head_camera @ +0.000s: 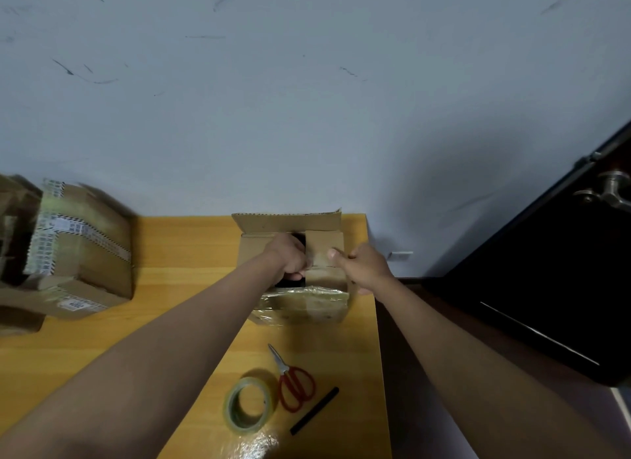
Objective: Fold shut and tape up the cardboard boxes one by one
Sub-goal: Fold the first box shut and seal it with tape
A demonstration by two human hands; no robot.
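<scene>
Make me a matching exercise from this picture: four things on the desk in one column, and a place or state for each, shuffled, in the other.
Things:
1. tape roll
2. scissors
3. black marker
4. open box

Descriptions:
A. red handles, blades shut, pointing away
B. both hands at its flaps
C. clear, lying flat near the desk's front edge
D. lies slanted, right of the scissors

Pairs: 1-C, 2-A, 3-D, 4-B

Bare tabletop (177,253) between open box (293,274) and taped boxes (78,246).
</scene>
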